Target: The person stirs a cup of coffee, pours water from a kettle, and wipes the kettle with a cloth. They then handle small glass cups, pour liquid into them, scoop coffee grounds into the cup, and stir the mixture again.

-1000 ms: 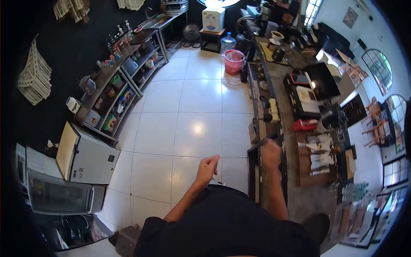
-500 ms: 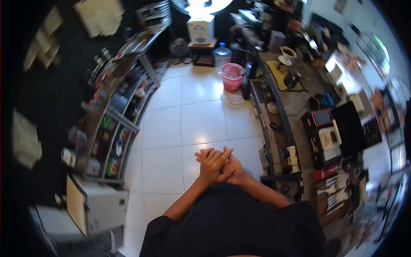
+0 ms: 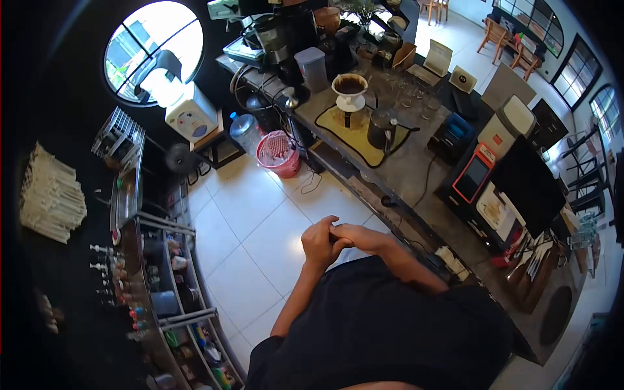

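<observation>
My left hand (image 3: 319,242) and my right hand (image 3: 359,236) are clasped together in front of my waist, above the tiled floor. The left fingers are folded against the right hand, whose fingertips are mostly hidden. No object shows between them. Ahead and to the right on the counter (image 3: 416,185), apart from both hands, a white coffee dripper (image 3: 351,103) with dark grounds stands over a yellow mat (image 3: 331,122). Beside it is a dark metal pitcher (image 3: 381,133).
A pink basket (image 3: 279,159) and a large water bottle (image 3: 246,130) stand on the floor ahead. Shelves (image 3: 162,302) line the left. A card terminal (image 3: 473,175) and a black monitor (image 3: 530,188) sit on the right counter. A water dispenser (image 3: 192,117) is near the round window.
My view has swung right toward the counter, bringing the dripper and mat closer to the middle. My hands stay together; the left fingers, spread over the right hand before, are now folded.
</observation>
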`<state>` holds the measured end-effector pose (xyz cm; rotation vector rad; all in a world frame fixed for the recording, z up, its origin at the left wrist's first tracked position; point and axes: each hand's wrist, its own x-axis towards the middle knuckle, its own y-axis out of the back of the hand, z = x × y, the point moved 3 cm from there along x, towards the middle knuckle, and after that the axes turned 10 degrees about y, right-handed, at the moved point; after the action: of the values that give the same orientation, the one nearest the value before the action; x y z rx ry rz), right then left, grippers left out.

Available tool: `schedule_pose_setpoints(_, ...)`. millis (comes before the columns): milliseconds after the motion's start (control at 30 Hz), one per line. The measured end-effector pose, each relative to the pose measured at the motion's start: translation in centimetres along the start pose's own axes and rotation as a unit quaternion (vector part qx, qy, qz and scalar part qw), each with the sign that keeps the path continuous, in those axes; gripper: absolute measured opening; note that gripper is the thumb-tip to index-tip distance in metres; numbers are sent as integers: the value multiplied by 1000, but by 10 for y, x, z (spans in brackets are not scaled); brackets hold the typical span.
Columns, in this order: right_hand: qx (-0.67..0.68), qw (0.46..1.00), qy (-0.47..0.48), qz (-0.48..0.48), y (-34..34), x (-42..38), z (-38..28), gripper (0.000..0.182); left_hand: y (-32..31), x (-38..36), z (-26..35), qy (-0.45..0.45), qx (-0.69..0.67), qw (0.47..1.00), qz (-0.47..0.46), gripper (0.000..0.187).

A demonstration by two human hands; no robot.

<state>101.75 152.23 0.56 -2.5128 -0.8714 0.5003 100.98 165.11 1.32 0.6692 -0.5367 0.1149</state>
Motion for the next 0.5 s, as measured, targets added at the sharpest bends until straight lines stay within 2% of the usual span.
schedule_pose_setpoints(33, 6, 1000, 0, 6, 8, 16, -9, 36, 0, 17, -6, 1, -2, 1000, -8, 65)
schedule_pose_setpoints(100, -114, 986, 114, -37, 19, 44, -41, 38, -2, 53, -18, 12, -60, 998, -15, 51)
schedule_pose_setpoints(133, -116, 986, 112, -29, 26, 49, -52, 38, -6, 65, -31, 11, -68, 997, -18, 51)
schedule_pose_setpoints(200, -207, 947, 194, 147, 37, 55, -93, 34, -19, 87, -65, 105, -69, 990, -68, 39)
schedule_pose_setpoints(233, -193, 937, 224, 185, 56, 58, -100, 28, -25, 102, -74, 137, -98, 983, -75, 33)
schedule_pose_setpoints(267, -191, 935, 225, 198, 73, 61, -103, 28, -29, 121, -76, 133, -103, 982, -87, 33)
schedule_pose_setpoints(333, -198, 838, 291, 417, 113, 60, -114, 19, -37, 165, -89, 181, -149, 966, -105, 30)
schedule_pose_setpoints(400, -276, 711, 352, 543, 157, 56, -118, 17, -49, 210, -102, 148, -178, 967, -112, 29)
schedule_pose_setpoints(467, -286, 588, 378, 655, 180, 50, -122, 17, -57, 257, -106, 92, -174, 974, -113, 23)
schedule_pose_setpoints(500, -287, 580, 370, 666, 190, 50, -121, 17, -62, 279, -106, 92, -180, 971, -126, 23)
